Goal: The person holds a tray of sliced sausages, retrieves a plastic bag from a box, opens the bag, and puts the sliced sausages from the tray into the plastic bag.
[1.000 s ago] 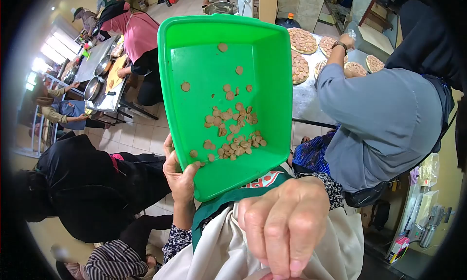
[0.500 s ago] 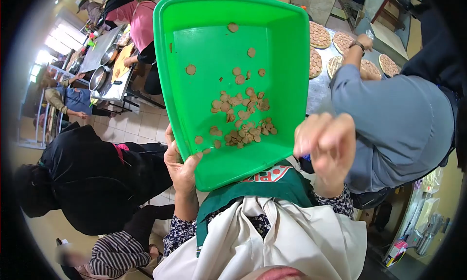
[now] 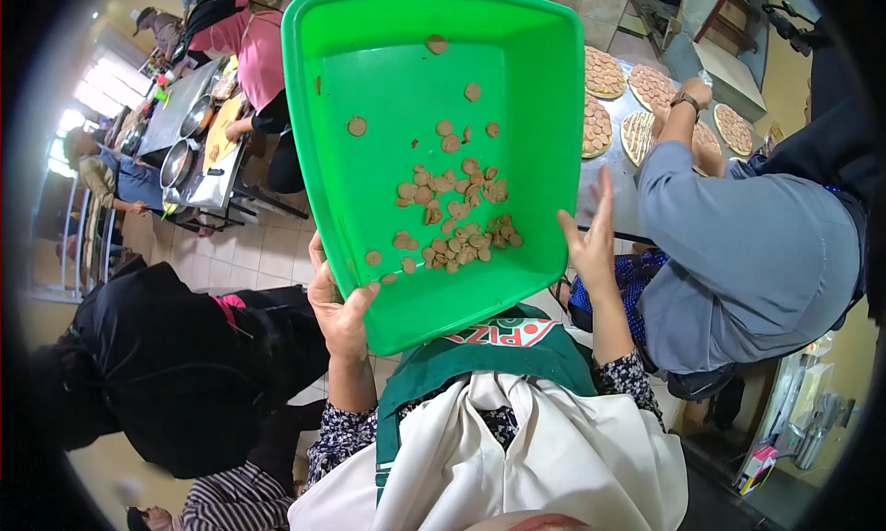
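Note:
A green plastic tub (image 3: 406, 79) is tilted in front of my chest, with several round brown slices (image 3: 452, 247) scattered inside, most of them near its lower side. My left hand (image 3: 341, 302) grips the tub's lower left edge, thumb on the rim and fingers behind it. Beside the tub's lower right edge is my right hand (image 3: 591, 238), thumb and fingers spread, with nothing in it. Whether it touches the rim I cannot tell.
On the right, a person in grey (image 3: 748, 245) reaches over a metal table (image 3: 609, 194) bearing several topped round pizzas (image 3: 651, 86). A person in black (image 3: 194, 356) is close on the left. Behind, people work at a table with metal bowls (image 3: 176, 164).
My right hand has come down from near my face to the tub's right side, and its fingers have opened. The tub has shifted slightly; my left hand keeps its hold.

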The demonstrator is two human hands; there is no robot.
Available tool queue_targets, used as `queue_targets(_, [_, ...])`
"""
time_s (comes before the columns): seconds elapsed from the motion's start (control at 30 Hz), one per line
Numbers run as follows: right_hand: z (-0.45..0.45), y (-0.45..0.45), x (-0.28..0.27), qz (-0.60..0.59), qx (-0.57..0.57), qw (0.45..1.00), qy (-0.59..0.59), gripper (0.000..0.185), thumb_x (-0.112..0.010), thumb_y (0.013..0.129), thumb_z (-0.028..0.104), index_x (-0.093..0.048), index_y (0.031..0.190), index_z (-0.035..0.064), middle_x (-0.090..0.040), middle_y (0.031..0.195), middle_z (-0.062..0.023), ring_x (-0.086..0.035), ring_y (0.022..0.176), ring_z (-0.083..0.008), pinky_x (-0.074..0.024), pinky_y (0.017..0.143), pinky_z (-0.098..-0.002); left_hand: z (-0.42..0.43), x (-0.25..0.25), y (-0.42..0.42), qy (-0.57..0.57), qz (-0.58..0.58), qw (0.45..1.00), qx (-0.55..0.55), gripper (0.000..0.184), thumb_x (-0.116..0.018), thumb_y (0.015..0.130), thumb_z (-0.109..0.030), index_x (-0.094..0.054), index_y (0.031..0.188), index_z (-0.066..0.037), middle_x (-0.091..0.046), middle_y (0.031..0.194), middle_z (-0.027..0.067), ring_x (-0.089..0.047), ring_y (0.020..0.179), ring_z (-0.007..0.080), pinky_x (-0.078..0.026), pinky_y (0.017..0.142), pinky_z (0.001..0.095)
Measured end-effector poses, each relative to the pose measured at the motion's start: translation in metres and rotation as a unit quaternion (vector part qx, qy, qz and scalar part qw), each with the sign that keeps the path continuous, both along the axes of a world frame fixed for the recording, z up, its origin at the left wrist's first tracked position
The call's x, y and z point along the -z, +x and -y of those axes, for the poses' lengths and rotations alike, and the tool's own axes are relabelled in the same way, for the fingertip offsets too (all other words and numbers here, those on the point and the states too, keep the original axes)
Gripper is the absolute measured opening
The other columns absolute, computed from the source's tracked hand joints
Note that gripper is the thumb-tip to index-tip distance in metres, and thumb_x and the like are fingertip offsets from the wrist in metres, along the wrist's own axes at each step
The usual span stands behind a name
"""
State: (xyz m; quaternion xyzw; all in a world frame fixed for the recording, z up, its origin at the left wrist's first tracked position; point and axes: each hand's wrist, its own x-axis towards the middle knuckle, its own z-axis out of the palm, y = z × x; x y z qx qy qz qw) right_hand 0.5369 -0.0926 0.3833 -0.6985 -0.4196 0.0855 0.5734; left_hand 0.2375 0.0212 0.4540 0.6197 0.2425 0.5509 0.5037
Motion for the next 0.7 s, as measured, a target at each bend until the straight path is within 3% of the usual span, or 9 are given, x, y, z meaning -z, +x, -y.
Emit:
queue_targets(0.03, [-0.002, 0.0, 0.013, 0.004, 0.006, 1.0, 0.002, 0.08, -0.061, 0.095, 0.026, -0.013, 0.154, 0.0035, -0.026, 0.155, -0.0235, -0.029, 0.143, -0.0358, -0.0263, 0.115, -0.0424, -0.003, 0.004, -0.003, 0.002, 0.004, 1.0, 0.006, 0.036, -0.059, 0.072, 0.008, -0.067, 0.105, 0.0, -0.065, 0.112, 0.0071, -0.062, 0.103, 0.0162, -0.048, 0.091, 0.0297])
queue_targets(0.1, [-0.002, -0.003, 0.028, -0.393, -0.028, 0.894, 0.215, 0.078, -0.049, 0.1, 0.042, -0.013, 0.153, -0.001, -0.023, 0.157, -0.021, -0.025, 0.145, -0.0332, -0.0231, 0.116, -0.0409, -0.007, 0.014, -0.011, -0.067, 0.041, 0.997, 0.019, 0.038, -0.058, 0.074, 0.009, -0.065, 0.11, 0.0, -0.067, 0.106, 0.0062, -0.064, 0.095, 0.0156, -0.051, 0.087, 0.0291])
queue_targets(0.23, [0.001, -0.03, 0.044, -0.31, -0.207, 0.927, 0.036, 0.073, -0.035, 0.102, 0.048, -0.015, 0.154, -0.0004, -0.024, 0.158, -0.0183, -0.023, 0.147, -0.029, -0.0195, 0.118, -0.0397, -0.034, 0.013, -0.019, -0.108, 0.073, 0.991, 0.042, 0.038, -0.057, 0.075, 0.009, -0.064, 0.11, -0.003, -0.068, 0.101, 0.0057, -0.066, 0.089, 0.0156, -0.054, 0.082, 0.0297])
queue_targets(0.27, [0.003, -0.03, 0.042, -0.301, -0.22, 0.926, 0.053, 0.069, -0.035, 0.103, 0.045, -0.021, 0.153, -0.0011, -0.028, 0.157, -0.0174, -0.023, 0.146, -0.0266, -0.0194, 0.118, -0.0382, -0.043, 0.016, -0.026, -0.107, 0.03, 0.993, 0.05, 0.027, -0.059, 0.07, 0.005, -0.065, 0.095, -0.002, -0.056, 0.11, 0.0018, -0.057, 0.102, 0.0122, -0.045, 0.092, 0.0286])
queue_targets(0.37, [0.004, -0.039, 0.035, -0.365, -0.135, 0.881, 0.268, 0.065, -0.037, 0.103, 0.042, -0.029, 0.15, -0.0023, -0.032, 0.154, -0.0166, -0.026, 0.145, -0.024, -0.0205, 0.117, -0.0361, -0.06, 0.021, -0.036, -0.122, 0.044, 0.986, 0.101, 0.029, -0.058, 0.071, 0.006, -0.065, 0.098, -0.001, -0.062, 0.104, 0.0036, -0.06, 0.093, 0.0135, -0.047, 0.087, 0.0293])
queue_targets(0.4, [0.003, -0.045, 0.044, -0.35, -0.088, 0.886, 0.291, 0.056, -0.048, 0.101, 0.034, -0.041, 0.144, -0.0013, -0.046, 0.144, -0.0149, -0.04, 0.134, -0.0199, -0.0305, 0.11, -0.0338, -0.06, 0.024, -0.031, -0.122, 0.071, 0.987, 0.078, 0.031, -0.061, 0.071, 0.003, -0.064, 0.101, 0.0, -0.065, 0.098, 0.0058, -0.062, 0.084, 0.0158, -0.049, 0.083, 0.0298])
queue_targets(0.5, [0.012, -0.076, 0.05, -0.241, -0.068, 0.963, 0.099, 0.048, -0.06, 0.097, 0.024, -0.049, 0.136, 0.0, -0.057, 0.128, -0.0089, -0.051, 0.118, -0.0155, -0.0391, 0.102, -0.0306, -0.076, 0.036, -0.036, -0.09, 0.009, 0.995, 0.049, 0.035, -0.064, 0.07, 0.0, -0.063, 0.105, 0.001, -0.065, 0.098, 0.0066, -0.062, 0.086, 0.0178, -0.05, 0.085, 0.0319])
queue_targets(0.57, [0.021, -0.091, 0.067, -0.345, -0.058, 0.933, 0.08, 0.047, -0.066, 0.092, 0.022, -0.053, 0.132, 0.0009, -0.06, 0.119, -0.0035, -0.054, 0.107, -0.0116, -0.0434, 0.094, -0.0289, -0.085, 0.042, -0.049, -0.08, -0.033, 0.989, 0.123, 0.046, -0.069, 0.069, -0.003, -0.058, 0.114, 0.002, -0.062, 0.108, 0.0092, -0.06, 0.098, 0.0202, -0.047, 0.093, 0.0354])
queue_targets(0.7, [0.032, -0.121, 0.049, -0.279, 0.028, 0.952, 0.122, 0.038, -0.064, 0.094, 0.016, -0.055, 0.127, -0.0004, -0.062, 0.113, -0.0031, -0.055, 0.102, -0.0098, -0.0454, 0.089, -0.0273, -0.121, 0.067, -0.057, -0.066, -0.039, 0.991, 0.111, 0.063, -0.067, 0.071, -0.005, -0.048, 0.13, 0.001, -0.059, 0.115, 0.011, -0.058, 0.104, 0.0226, -0.048, 0.092, 0.0364])
